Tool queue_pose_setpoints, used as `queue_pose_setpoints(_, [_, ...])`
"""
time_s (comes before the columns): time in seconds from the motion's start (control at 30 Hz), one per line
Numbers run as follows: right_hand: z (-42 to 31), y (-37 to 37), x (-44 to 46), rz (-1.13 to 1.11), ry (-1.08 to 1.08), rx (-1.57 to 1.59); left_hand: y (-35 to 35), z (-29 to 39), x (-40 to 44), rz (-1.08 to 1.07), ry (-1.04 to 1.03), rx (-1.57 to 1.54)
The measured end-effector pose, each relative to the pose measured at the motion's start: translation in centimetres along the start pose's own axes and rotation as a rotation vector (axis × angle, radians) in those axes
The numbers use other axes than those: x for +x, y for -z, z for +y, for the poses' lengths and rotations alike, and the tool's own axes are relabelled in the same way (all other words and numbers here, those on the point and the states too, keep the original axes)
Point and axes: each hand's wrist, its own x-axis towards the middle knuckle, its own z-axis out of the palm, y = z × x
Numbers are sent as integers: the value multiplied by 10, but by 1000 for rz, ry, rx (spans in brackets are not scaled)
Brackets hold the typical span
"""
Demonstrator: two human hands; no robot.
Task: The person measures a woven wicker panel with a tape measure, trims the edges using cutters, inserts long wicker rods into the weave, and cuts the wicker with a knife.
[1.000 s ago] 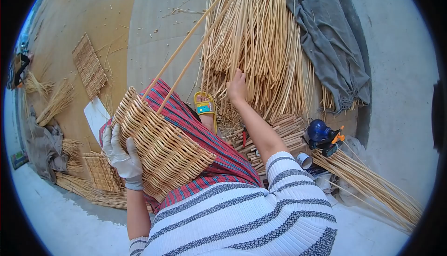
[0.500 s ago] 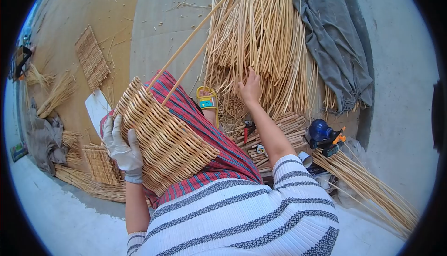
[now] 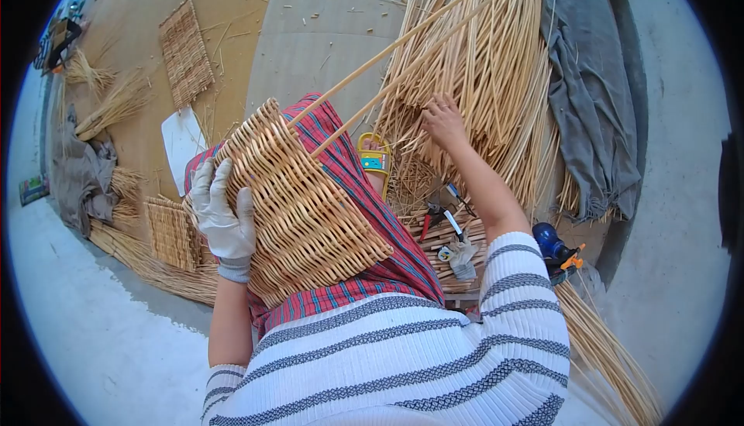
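Note:
A flat woven wicker panel [image 3: 310, 209] rests on my lap, tilted, with two long rods [image 3: 387, 58] sticking out of its upper edge toward the upper right. My left hand [image 3: 225, 213], in a white glove, is closed on the panel's left edge, thumb over the front. My bare right hand [image 3: 444, 124] reaches to the near end of a large pile of peeled rods [image 3: 480, 77]. Its fingers are slightly apart and bent over the rods, and no rod is clearly gripped in them.
A cut-stick platform [image 3: 442, 267] beside my right leg carries red-handled pruners [image 3: 431, 218] and small tools. A blue spray bottle [image 3: 552, 244] stands at right, near a rod bundle [image 3: 604, 341]. Grey cloth [image 3: 593, 108] borders the pile. Another woven panel [image 3: 186, 53] lies on the floor at left.
My right hand has moved a little farther up over the rod pile. The view has shifted, so the scene sits farther right. My left hand keeps its hold on the panel.

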Motion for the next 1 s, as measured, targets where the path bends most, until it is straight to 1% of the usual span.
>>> queue_pose_setpoints(0.13, [39,-16,-38,-4,20,49,-1,-2,-3,-14,14,24])
queue_pose_setpoints(0.2, [52,-34,-64,249,31,7,-1,-1,-3,-9,28,4])
queue_pose_setpoints(0.23, [49,-39,-64,246,38,12,-2,0,-2,4,36,-18])
queue_pose_setpoints(0.3, [29,-25,-60,337,-82,282,-4,-2,-2,-4,36,-13])
queue_pose_setpoints(0.33, [9,4,-52,336,-153,327,-3,-4,-3,-3,29,-12])
queue_pose_setpoints(0.37, [-10,6,-39,332,-151,334,-3,-5,-2,-10,31,-6])
queue_pose_setpoints(0.43, [-38,9,-4,286,-223,747,-3,-4,-1,-22,34,-25])
queue_pose_setpoints(0.47, [-55,-3,14,204,-247,927,-3,-4,-1,-19,38,-17])
queue_pose_setpoints(0.5, [-74,-25,33,125,-268,1106,-3,-3,0,-24,32,-18])
queue_pose_setpoints(0.57, [-110,-60,70,-150,-415,1347,-1,-3,2,-12,20,-13])
queue_pose_setpoints(0.63, [-142,-131,111,-263,-445,1392,-1,-3,1,-14,7,-18])
queue_pose_setpoints(0.67, [-152,-137,124,-240,-437,1394,0,-2,0,-21,10,6])
queue_pose_setpoints(0.7, [-163,-140,129,-23,-513,1302,0,-2,-2,-3,-1,9])
queue_pose_setpoints(0.73, [-166,-139,133,189,-589,1202,0,-2,-5,-11,29,16])
queue_pose_setpoints(0.77, [-158,-127,136,205,-589,1202,0,-3,-9,-24,61,20])
queue_pose_setpoints(0.83, [-134,-76,130,97,-760,1545,0,-3,-14,-26,80,28])
queue_pose_setpoints(0.87, [-123,-34,118,112,-810,1668,0,-3,-16,-27,100,43])
queue_pose_setpoints(0.9, [-118,-39,114,112,-815,1664,0,-3,-18,-31,120,58])
queue_pose_setpoints(0.97, [-94,-50,102,119,-688,1997,-2,-3,-18,-12,106,29])
queue_pose_setpoints(1.0, [-79,-36,85,131,-692,1987,-1,-2,-16,-16,108,18])
